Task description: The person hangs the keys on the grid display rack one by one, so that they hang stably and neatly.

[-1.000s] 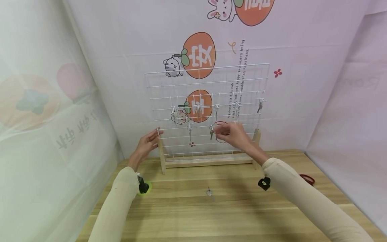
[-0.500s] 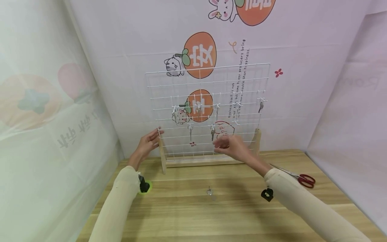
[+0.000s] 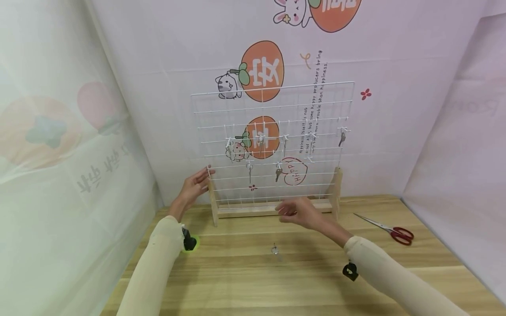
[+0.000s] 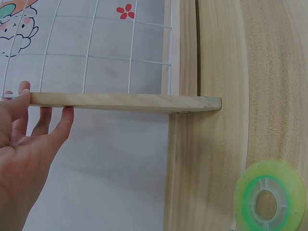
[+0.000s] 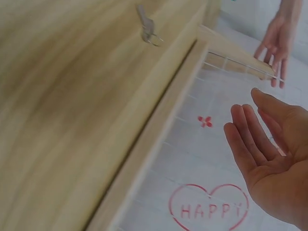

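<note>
A white wire grid rack (image 3: pixel 272 178) stands on wooden legs at the back of the table, with several keys on hooks. One key (image 3: pixel 278 174) hangs from a lower hook; another key (image 3: pixel 342 138) hangs near the right edge. My left hand (image 3: pixel 194 188) holds the rack's left side, thumb and fingers on either side of the wooden upright (image 4: pixel 125 101). Low in front of the rack is my right hand (image 3: pixel 302 213), its fingers loosely bent and holding nothing. Below it a key with a ring (image 3: pixel 275 250) lies on the table; the right wrist view also shows this key (image 5: pixel 146 26).
Red-handled scissors (image 3: pixel 389 229) lie on the table (image 3: pixel 316 281) at the right. A roll of green tape (image 4: pixel 269 192) is near my left wrist. Behind the rack hangs a printed white cloth (image 3: pixel 166 52), with more cloth along both sides.
My right hand has come down and away from the hanging key on the lower hook, toward the table. The scissors have come into full view. My left hand stays on the rack.
</note>
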